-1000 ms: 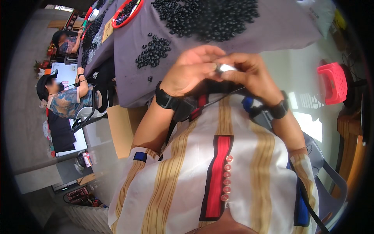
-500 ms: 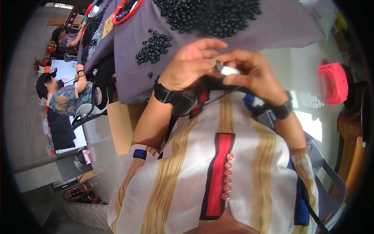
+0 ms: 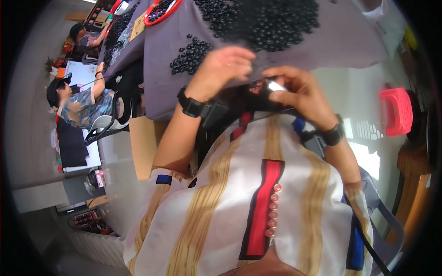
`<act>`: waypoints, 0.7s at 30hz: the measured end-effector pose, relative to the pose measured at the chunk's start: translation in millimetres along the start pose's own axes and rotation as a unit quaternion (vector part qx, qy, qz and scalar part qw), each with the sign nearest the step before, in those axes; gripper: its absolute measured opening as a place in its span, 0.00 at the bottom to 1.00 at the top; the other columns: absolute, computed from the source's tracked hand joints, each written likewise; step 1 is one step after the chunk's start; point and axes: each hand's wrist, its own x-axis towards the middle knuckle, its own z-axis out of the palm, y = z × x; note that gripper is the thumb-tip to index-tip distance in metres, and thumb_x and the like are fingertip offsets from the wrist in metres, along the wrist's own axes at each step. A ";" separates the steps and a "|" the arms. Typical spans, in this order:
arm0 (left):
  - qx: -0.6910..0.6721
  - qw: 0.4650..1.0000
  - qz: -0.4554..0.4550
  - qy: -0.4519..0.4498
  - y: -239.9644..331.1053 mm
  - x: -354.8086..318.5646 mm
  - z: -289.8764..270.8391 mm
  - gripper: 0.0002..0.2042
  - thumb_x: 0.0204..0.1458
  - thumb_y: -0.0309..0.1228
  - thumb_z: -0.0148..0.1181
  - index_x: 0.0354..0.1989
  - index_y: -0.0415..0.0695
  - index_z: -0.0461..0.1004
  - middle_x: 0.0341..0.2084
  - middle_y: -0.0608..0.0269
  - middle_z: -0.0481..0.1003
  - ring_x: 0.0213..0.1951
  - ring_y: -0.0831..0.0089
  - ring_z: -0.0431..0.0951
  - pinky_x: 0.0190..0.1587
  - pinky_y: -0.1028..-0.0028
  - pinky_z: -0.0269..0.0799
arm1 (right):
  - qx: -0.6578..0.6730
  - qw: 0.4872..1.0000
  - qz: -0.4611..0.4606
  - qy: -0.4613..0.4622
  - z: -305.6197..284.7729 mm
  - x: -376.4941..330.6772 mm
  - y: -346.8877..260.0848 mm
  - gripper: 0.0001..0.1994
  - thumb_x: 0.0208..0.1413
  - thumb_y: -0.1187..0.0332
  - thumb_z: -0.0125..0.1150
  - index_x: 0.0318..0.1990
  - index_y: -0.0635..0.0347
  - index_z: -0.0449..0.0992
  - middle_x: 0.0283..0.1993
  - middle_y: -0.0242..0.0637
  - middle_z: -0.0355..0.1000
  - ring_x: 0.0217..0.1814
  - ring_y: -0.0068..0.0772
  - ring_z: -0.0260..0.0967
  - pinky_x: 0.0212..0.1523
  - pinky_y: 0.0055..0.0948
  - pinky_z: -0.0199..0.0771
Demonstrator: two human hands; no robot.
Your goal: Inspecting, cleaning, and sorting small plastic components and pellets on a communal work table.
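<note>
Your two hands are at the near edge of the table, covered with smooth purple-grey cloth; this edge curves away to the far right, where the pale shiny floor begins. Between your left hand and your right hand there is a gap, so they stand apart from each other. A band of cloth divides the small heap of round black beads, on the left, from the broad pile of black beads, on the far side. Well apart on the right you have the pink plastic stool with holes, and on the near left the open brown cardboard box.

In your right hand, thumb and forefinger close around a small bright silvery piece, in front of your striped white shirt. It looks hard and glossy, while the beads look rounded and dark. The round red tray on the far left also holds dark small pieces.

Your left fingers are half bent and blurred; I cannot tell if they hold something. Glare and your fingers hide the exact shape of the silvery piece. The upper border cuts off the broad pile and the tray.
</note>
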 end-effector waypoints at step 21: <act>0.569 0.808 -0.050 0.146 -12.0 98.2 -108.9 0.07 0.39 0.29 0.65 0.25 0.39 0.77 0.22 0.53 0.77 0.30 0.59 0.77 0.35 0.65 0.71 | -0.031 0.990 0.040 0.135 -10.6 1.6 5.1 0.09 0.52 0.76 0.59 0.42 0.61 0.73 0.32 0.25 0.71 0.31 0.13 0.64 0.30 0.14 0.62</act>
